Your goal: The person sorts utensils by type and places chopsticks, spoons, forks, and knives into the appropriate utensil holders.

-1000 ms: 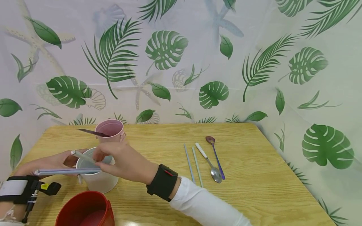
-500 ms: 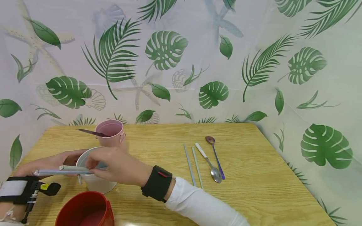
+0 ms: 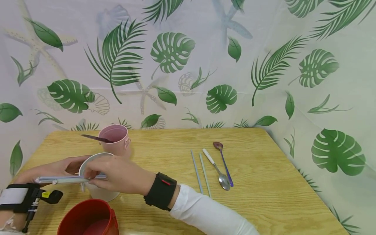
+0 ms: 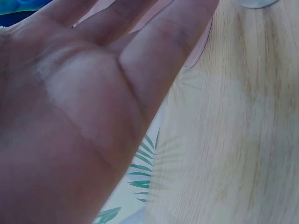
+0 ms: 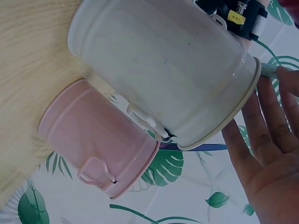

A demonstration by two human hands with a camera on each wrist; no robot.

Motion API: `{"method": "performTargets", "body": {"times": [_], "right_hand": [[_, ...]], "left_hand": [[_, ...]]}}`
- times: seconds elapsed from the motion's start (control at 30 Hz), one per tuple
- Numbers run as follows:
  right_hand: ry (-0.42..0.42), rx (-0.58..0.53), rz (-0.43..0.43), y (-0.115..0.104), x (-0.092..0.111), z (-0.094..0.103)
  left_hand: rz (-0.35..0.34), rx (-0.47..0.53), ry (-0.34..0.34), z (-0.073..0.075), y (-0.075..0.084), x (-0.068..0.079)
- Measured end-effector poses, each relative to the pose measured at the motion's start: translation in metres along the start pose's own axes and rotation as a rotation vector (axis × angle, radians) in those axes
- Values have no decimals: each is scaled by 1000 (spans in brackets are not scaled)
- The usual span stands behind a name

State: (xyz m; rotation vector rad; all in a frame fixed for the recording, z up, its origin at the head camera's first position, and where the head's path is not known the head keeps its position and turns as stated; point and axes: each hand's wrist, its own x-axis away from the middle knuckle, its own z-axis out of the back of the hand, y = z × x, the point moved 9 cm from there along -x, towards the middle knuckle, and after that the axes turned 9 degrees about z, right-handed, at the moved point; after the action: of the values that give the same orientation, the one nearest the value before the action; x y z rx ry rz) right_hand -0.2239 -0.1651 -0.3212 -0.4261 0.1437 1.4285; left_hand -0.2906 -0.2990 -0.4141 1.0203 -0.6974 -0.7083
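Note:
A white metal bucket (image 3: 102, 192) stands at the table's left. My left hand (image 3: 63, 166) grips its left side, thumb and fingers about the rim; in the left wrist view that hand (image 4: 93, 93) fills much of the frame. Over the mouth, my right hand (image 3: 117, 174) pinches a pale green chopstick (image 3: 66, 181), whose thick end points left. A bluish chopstick (image 3: 44, 179) lies almost flat alongside it, across the bucket's rim. In the right wrist view, the white bucket (image 5: 163, 65) is in front of my right hand (image 5: 275, 163); the hand hides where the chopsticks enter.
Behind stands a pink bucket (image 3: 117, 148) with a dark knife (image 3: 95, 138) leaning out. A red bucket (image 3: 88, 215) sits nearest me. On the right lie a blue chopstick (image 3: 196, 169), a green chopstick (image 3: 204, 173), a white-handled spoon (image 3: 224, 181) and a purple spoon (image 3: 218, 145).
My right hand has lowered the green chopstick and moved slightly left, so its thick end now lies down beside the bluish one. The left hand has held still at the bucket.

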Motion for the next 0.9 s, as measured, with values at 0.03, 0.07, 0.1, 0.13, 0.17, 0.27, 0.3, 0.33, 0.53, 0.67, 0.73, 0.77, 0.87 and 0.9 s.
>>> {"method": "performTargets", "body": {"times": [0.03, 0.07, 0.1, 0.13, 0.17, 0.27, 0.3, 0.33, 0.53, 0.67, 0.73, 0.77, 0.87, 0.9], "right_hand": [[1, 2, 0, 0, 0, 0], [2, 4, -2, 0, 1, 0], [4, 6, -4, 0, 2, 1], [7, 6, -5, -1, 2, 1], [12, 6, -3, -1, 3, 1], [32, 1, 3, -2, 5, 4], [40, -3, 6, -2, 6, 5], [47, -9, 6, -3, 6, 6], [103, -51, -7, -1, 16, 14], [179, -71, -4, -2, 30, 24], [225, -92, 4, -3, 39, 31], [248, -102, 10, -4, 44, 35], [317, -124, 13, -6, 56, 46], [337, -123, 12, -6, 61, 50]], "left_hand": [[2, 1, 0, 0, 0, 0], [3, 4, 1, -1, 0, 0], [-1, 6, 1, -1, 1, 0], [-8, 9, -3, -2, 2, 0], [-14, 13, -6, -2, 3, 0], [-34, 28, -21, -4, 5, -1], [-36, 32, -25, -5, 6, -1], [-38, 40, -35, -6, 6, -2], [-46, 84, -82, -9, 6, -2], [-33, 64, -66, -7, 4, -3], [-37, 69, -71, -7, 4, -4], [-31, 70, -70, -7, 4, -4], [-25, 83, -75, -8, 3, -4], [-18, 86, -71, -7, 2, -4]]}}
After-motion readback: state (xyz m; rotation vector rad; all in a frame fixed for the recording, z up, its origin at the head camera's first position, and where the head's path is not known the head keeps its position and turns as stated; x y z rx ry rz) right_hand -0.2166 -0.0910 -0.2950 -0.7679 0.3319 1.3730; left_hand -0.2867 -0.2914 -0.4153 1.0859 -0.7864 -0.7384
